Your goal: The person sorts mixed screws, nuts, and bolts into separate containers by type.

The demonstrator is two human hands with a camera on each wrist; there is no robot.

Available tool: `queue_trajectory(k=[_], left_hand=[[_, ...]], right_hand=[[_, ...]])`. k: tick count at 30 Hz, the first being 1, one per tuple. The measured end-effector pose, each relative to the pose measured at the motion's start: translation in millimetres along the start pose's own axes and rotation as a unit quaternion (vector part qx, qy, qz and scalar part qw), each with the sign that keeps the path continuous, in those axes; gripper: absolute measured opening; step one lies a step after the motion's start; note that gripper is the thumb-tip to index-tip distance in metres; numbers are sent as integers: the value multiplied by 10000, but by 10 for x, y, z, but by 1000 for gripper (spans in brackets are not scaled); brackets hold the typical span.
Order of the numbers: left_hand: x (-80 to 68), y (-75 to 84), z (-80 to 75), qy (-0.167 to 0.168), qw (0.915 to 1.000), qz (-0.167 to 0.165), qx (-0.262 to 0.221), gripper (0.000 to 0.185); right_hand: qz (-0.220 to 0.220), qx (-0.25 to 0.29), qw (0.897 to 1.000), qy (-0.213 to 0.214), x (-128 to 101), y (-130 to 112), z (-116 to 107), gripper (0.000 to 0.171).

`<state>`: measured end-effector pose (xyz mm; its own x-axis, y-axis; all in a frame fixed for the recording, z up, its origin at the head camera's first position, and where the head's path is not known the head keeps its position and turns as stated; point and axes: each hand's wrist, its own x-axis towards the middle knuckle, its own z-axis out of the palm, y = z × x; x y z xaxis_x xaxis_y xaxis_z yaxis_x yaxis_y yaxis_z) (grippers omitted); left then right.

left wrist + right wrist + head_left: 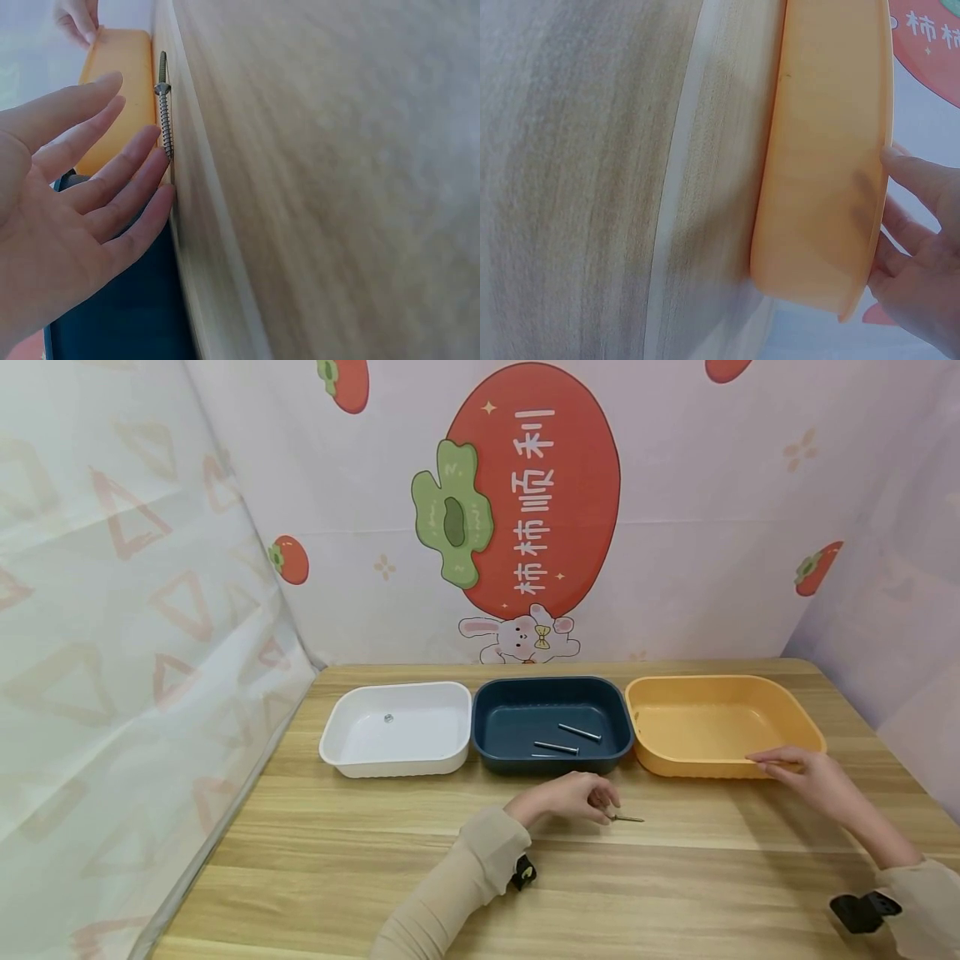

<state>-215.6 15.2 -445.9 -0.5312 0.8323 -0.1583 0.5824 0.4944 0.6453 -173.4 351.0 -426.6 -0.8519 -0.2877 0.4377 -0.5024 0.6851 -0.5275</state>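
Over the table in front of the dark blue tray (495, 758), my left hand (573, 797) has loosely bent, spread fingers. A small metal screw (628, 819) lies by its fingertips. In the left wrist view the screw (166, 124) shows a threaded shaft with a collar partway along, its lower end right at the fingers. At the right, my right hand (806, 777) pinches the front rim of the yellow tray (675, 767). The right wrist view shows the thumb at the rim of the tray (825, 187) and the other fingers over its far side.
Several long bolts (557, 747) lie in the dark blue tray. The white tray (397, 768) at the left holds a small metal piece (388, 718). All three trays stand side by side on the wooden table (315, 860), before a printed cloth backdrop (675, 527).
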Motion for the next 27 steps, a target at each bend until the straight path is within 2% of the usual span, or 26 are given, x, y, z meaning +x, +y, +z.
queue_trajectory(k=[13,20,27], left_hand=[[11,-17,13,-97,9986,-103,511,22],[28,-16,47,41,9970,-156,755,19],[29,3,74,217,9970,-254,695,17]], right_hand=[[12,-90,9999,49,2,-4,6,14],[111,-38,9999,-37,2,-11,-7,14],[84,-93,9999,-47,9,-9,-9,13]])
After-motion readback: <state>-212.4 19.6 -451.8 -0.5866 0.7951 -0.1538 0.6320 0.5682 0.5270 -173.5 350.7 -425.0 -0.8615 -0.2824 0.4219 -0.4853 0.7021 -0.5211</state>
